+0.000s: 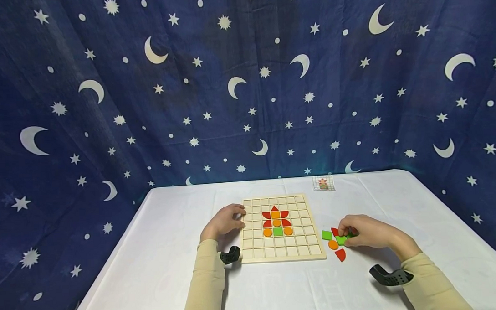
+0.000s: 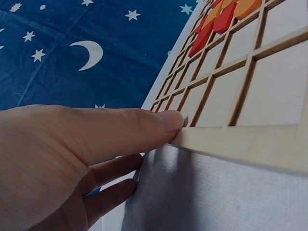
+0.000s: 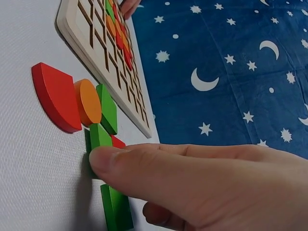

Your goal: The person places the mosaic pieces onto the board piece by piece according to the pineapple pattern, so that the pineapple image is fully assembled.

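Head view: pale wooden grid board (image 1: 283, 259) flat on a white cloth-covered table (image 1: 149, 277), between the hands, left hand (image 1: 223, 223) touching its left edge with thumb and fingers parted in a loose curve. Flat pieces sit in the grid: red triangle (image 1: 274, 208) on top, orange square (image 1: 276, 214) below it, then orange disc (image 1: 277, 223), then green square (image 1: 278, 231) with an orange disc either side; red curved pieces flank the middle column. Right hand (image 1: 367, 231), off the board's right edge, has thumb and index pinching a green flat block (image 1: 340, 240) over the loose pieces: green square tile (image 1: 326, 235), orange round tile (image 1: 333, 244), red quarter-circle (image 1: 340, 255), part of another red piece (image 1: 335, 232). Small printed card (image 1: 323, 184) past the board's far right corner. Left wrist: thumb extended, tip on the board's rim; two fingers visible below, slightly apart, contact with the board not readable. Right wrist: thumb tip on the pinched green block, fingers mostly hidden behind; can't tell if it's clear of the cloth. Another green block (image 3: 117, 210) just beside it, under the hand.
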{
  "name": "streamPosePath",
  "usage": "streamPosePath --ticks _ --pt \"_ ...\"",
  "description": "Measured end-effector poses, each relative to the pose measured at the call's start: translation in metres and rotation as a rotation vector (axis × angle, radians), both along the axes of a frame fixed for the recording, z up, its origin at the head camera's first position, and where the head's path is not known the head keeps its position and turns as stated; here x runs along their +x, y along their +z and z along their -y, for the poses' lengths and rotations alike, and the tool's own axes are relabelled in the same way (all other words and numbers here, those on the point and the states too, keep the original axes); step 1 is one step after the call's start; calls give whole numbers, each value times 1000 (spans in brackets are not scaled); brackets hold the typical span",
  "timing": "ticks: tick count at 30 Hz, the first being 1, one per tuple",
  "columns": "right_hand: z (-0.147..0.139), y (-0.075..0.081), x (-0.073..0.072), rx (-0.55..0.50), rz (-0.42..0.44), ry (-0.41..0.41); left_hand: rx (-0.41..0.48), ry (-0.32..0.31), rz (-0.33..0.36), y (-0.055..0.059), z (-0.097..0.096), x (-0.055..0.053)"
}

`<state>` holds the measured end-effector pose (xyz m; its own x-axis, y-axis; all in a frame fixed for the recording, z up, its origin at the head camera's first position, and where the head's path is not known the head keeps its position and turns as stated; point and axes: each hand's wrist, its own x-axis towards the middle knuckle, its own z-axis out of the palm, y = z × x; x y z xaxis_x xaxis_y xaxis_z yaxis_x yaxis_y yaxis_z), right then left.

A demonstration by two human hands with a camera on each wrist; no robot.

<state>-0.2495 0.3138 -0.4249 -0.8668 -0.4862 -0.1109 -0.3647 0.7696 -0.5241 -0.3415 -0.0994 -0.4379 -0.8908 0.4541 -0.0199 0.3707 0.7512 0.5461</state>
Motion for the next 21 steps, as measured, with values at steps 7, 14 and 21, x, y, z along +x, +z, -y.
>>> streamPosePath --ticks 7,14,21 --pt "-1 -1 -2 14 -35 10 -8 2 2 0 0 -1" --pt "-2 -1 -2 13 -39 16 2 6 0 -1 0 -2" --pt "-2 1 -1 10 -36 8 9 13 10 -1 0 -2"
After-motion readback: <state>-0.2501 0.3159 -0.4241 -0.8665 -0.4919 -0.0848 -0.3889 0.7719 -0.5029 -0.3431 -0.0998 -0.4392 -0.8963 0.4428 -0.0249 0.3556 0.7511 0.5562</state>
